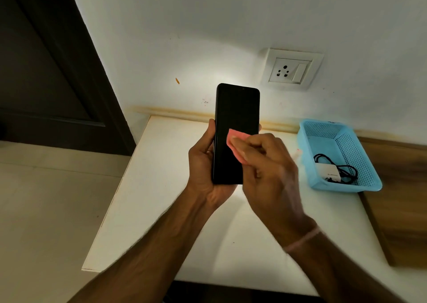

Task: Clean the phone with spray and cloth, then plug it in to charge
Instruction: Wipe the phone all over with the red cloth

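Note:
A black phone (235, 118) stands upright above the white table, screen dark and facing me. My left hand (203, 164) grips its lower half from the left side and behind. My right hand (268, 164) presses a small pink cloth (235, 143) against the lower part of the screen, fingers bunched on it. A white charger block (328, 172) with a coiled black cable (346, 171) lies in the blue basket. No spray bottle is in view.
The blue perforated basket (309, 162) sits at the right on the white table (161, 187), against the wall. A wall socket with switch (290, 69) is above and right of the phone. A dark door (46, 72) stands left; a wooden surface (397, 198) lies right.

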